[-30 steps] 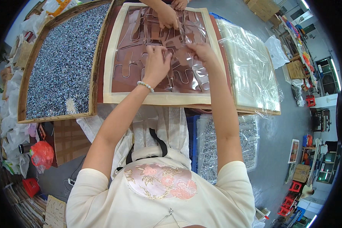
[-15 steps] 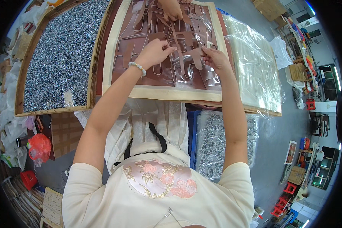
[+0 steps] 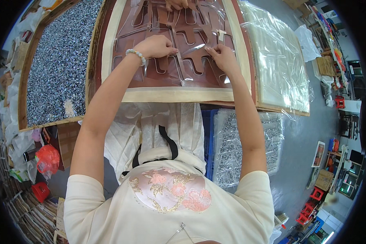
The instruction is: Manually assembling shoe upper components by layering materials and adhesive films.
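My left hand (image 3: 155, 46), with a beaded bracelet at its wrist, has its fingers closed at the left edge of a brown cut-out piece (image 3: 197, 57). Opposite it, my right hand (image 3: 223, 57) pinches that piece's upper right edge between thumb and forefinger. The piece lies low over a brown board (image 3: 148, 81) with a cream border (image 3: 175, 96). Clear shiny film and pale raised outlines cover much of the board, so single layers are hard to tell apart. At the far edge another person's hand (image 3: 179, 4) reaches onto the same board.
Left of the board stands a wooden-framed tray (image 3: 92, 61) of dark glittering bits (image 3: 59, 61). To the right lies a stack of clear plastic sheets (image 3: 278, 65). Below it are bagged speckled sheets (image 3: 248, 150) beside a blue crate (image 3: 208, 142). A red bag (image 3: 47, 160) hangs at lower left.
Both hands have shifted slightly left, and the brown piece has come down flatter against the board. The other person's hand has drawn back toward the far edge.
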A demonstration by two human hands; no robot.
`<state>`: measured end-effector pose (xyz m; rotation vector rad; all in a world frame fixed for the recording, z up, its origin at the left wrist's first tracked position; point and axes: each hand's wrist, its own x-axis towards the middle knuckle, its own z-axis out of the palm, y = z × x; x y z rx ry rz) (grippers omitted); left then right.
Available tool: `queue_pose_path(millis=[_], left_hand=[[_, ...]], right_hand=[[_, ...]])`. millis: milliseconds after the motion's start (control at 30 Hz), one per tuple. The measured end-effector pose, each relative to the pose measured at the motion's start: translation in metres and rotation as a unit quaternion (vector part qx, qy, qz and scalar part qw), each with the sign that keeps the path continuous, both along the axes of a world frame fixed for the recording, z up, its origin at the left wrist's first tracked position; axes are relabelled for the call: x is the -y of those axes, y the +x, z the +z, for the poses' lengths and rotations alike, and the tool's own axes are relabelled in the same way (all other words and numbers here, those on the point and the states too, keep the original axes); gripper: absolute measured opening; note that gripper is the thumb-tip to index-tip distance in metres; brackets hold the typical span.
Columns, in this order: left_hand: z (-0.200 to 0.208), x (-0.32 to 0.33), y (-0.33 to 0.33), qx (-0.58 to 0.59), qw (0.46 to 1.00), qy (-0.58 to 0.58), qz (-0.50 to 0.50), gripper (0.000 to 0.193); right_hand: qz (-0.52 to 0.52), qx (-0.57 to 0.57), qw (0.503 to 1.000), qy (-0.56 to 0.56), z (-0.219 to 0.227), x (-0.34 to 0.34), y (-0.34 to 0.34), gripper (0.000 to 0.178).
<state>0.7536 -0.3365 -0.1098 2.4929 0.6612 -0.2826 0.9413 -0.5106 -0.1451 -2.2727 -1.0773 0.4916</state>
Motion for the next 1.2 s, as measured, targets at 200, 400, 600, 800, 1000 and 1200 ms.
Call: queue_pose_path(millis=[200,400,600,800,1000,1200], left_hand=[[0.002,-0.014,0.003,-0.023,0.994,-0.105,0.026,0.044],[-0.005,-0.009,0.01,-0.005,0.997,-0.076,-0.006,0.045],[-0.006,-0.005,0.008,-0.002,0.998,-0.064,0.011,0.047],[-0.015,-0.011,0.006,0.014,0.999,-0.041,-0.003,0.045],[-0.011,-0.006,0.007,0.005,0.999,-0.045,0.016,0.042],[-0.019,-0.011,0.001,0.009,1.0,-0.023,0.012,0.041]], right_hand=[[0.0,-0.018,1.0,0.003,0.003,0.0,-0.003,0.041],[-0.006,-0.002,0.999,0.034,-0.002,0.003,0.001,0.04],[-0.013,0.01,0.999,0.03,-0.001,0.002,-0.005,0.035],[-0.014,0.045,0.996,0.071,-0.007,0.001,-0.012,0.034],[-0.013,0.121,0.98,0.154,-0.016,0.006,-0.024,0.026],[0.048,0.264,0.95,0.159,-0.001,0.023,-0.06,0.023]])
